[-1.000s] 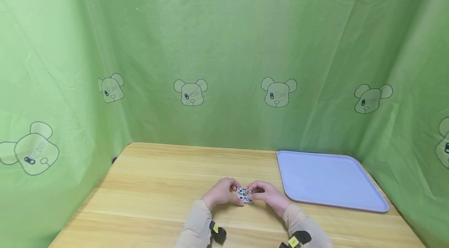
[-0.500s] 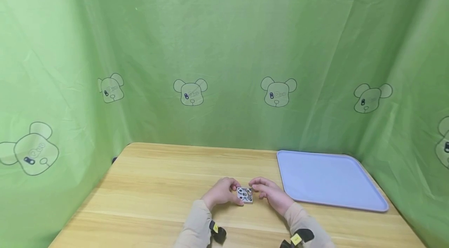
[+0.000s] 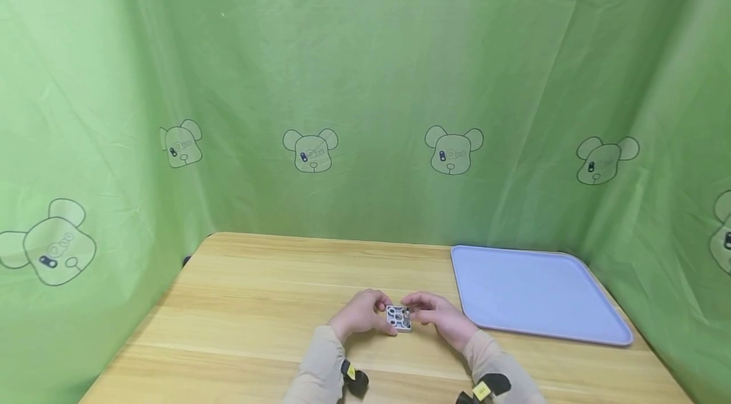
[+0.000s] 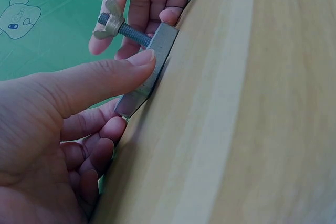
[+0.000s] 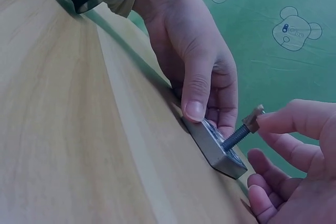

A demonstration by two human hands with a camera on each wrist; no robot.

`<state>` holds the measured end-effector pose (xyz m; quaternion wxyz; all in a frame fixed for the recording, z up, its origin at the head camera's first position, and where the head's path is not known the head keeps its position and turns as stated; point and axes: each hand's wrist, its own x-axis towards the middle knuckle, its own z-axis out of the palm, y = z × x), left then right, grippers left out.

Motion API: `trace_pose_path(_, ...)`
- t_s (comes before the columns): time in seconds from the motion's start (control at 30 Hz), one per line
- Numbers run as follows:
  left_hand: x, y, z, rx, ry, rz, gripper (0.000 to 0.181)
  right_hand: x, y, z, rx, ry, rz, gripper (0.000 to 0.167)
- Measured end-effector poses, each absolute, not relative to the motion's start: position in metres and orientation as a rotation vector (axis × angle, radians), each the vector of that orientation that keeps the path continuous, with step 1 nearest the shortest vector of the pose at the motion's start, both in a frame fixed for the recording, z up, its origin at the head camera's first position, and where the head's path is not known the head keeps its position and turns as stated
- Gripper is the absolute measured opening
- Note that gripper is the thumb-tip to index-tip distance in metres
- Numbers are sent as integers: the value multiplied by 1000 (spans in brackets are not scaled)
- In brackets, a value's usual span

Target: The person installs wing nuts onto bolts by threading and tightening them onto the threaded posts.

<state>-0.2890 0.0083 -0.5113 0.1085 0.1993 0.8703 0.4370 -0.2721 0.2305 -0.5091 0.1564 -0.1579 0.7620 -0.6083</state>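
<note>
A small square metal block (image 3: 394,323) with round holes lies on the wooden table, between the two hands. From it rises a threaded bolt (image 4: 135,34), which carries a wing nut (image 4: 112,22) near its free end. My left hand (image 3: 361,312) grips the block at its left side, thumb along one edge and fingers at the opposite edge. At the block's right, my right hand (image 3: 442,316) has thumb and forefinger at the wing nut (image 5: 253,121), pinching it. Its other fingers are loosely bent, as the right wrist view shows.
A pale blue tray (image 3: 531,293) lies at the table's back right, close beyond the right hand. Green printed cloth (image 3: 377,201) surrounds the wooden table (image 3: 257,302) at the back and both sides. Both wrists bear black camera mounts.
My right hand drew back from the bolt to the right, then came in again to the wing nut. The left hand and the block have stayed where they were.
</note>
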Motion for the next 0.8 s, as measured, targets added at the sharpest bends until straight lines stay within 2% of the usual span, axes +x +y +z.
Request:
trace_pose_path(0.4,-289,9,-510,607,2577,1264,49,-272,227,-510,-471,2213,-1700,35)
trace_pose_path(0.8,-288,9,-509,596,2574,1275,48,-271,222,-508,-382,2293,-1680,38)
